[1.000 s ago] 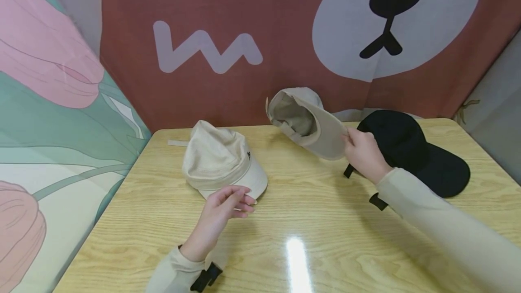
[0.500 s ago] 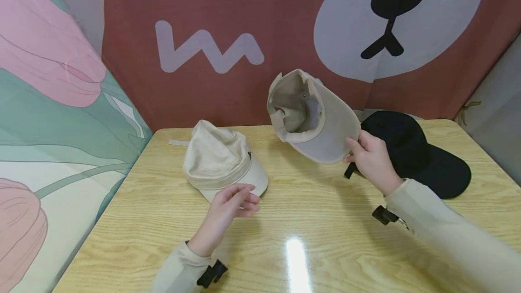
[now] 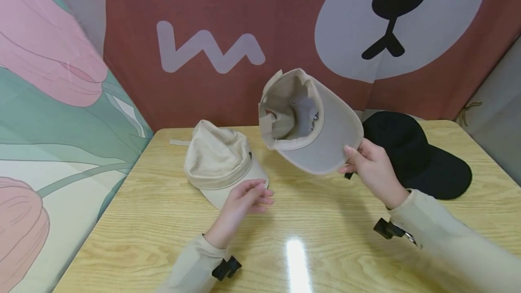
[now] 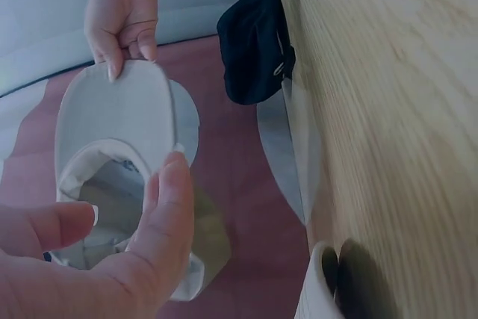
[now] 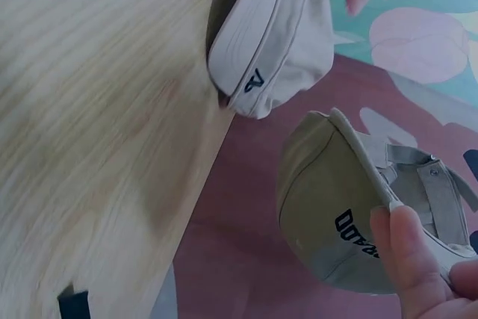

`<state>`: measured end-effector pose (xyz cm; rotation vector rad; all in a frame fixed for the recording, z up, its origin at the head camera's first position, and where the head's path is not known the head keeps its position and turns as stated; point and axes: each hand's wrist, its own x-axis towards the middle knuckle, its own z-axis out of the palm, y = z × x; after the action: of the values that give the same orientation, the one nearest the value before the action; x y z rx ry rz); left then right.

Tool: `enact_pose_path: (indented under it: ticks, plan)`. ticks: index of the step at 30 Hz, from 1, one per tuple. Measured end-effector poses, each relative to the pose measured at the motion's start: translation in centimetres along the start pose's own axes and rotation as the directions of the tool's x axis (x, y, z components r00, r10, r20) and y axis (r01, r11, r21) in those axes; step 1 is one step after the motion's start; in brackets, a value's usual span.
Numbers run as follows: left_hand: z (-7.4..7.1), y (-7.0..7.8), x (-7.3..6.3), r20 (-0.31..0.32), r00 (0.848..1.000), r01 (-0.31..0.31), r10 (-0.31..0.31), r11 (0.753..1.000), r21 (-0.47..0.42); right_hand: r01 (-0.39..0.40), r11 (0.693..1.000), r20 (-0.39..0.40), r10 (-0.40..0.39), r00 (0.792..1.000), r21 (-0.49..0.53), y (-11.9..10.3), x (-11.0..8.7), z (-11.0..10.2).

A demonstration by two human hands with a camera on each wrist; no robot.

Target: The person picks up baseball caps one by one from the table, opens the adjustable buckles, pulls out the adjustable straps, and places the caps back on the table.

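Observation:
My right hand [image 3: 376, 168] pinches the brim edge of a khaki baseball cap [image 3: 338, 125], held above the table with its hollow inside toward me. Dark lettering shows on the outside of this cap [image 5: 314, 207] in the right wrist view. My left hand [image 3: 244, 207] hovers with loosely bent fingers and holds nothing; in the head view it overlaps the brim of a cream cap [image 3: 215, 155] lying on the table. A black cap [image 3: 396, 148] rests on the table behind my right hand, partly hidden by it.
The light wood table [image 3: 154, 234] ends at a brown-red cloth backdrop [image 3: 203, 94] with a cartoon print. A floral printed cloth [image 3: 73, 134] hangs at the left. The cream cap's loose strap [image 3: 179, 142] points left.
The khaki cap has risen and turned, so more of its inside and underbrim face me. My left hand has moved slightly right. The cream and black caps stay in place.

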<state>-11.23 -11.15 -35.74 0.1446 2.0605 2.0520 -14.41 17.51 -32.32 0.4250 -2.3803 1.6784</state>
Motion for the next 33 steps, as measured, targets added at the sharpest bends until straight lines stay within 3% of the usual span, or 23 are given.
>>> enact_pose_path:
  ticks: [8,17,22,27,33]
  plan:
    - [1.2,-0.2,0.9,0.074,0.997,-0.010,0.015,0.998,-0.065,0.034,0.992,0.054,-0.041,0.998,0.123,-0.4,-0.7,0.5]
    - [1.8,0.2,1.7,0.080,0.997,0.006,0.007,0.985,-0.170,0.045,0.973,0.121,-0.074,0.990,0.224,-0.9,-1.4,1.2]
    - [2.0,0.4,1.9,0.085,0.996,0.000,0.021,0.969,-0.249,0.038,0.942,0.146,-0.091,0.985,0.333,-0.9,-1.7,1.6]
    - [2.1,0.8,1.9,0.056,0.997,-0.030,0.053,0.935,-0.353,0.046,0.908,0.175,-0.129,0.976,0.416,-0.6,-1.9,2.2]
    - [1.9,1.2,1.6,0.015,0.998,-0.050,0.062,0.911,-0.410,0.026,0.914,0.198,-0.116,0.973,0.406,-0.1,-1.9,2.4]
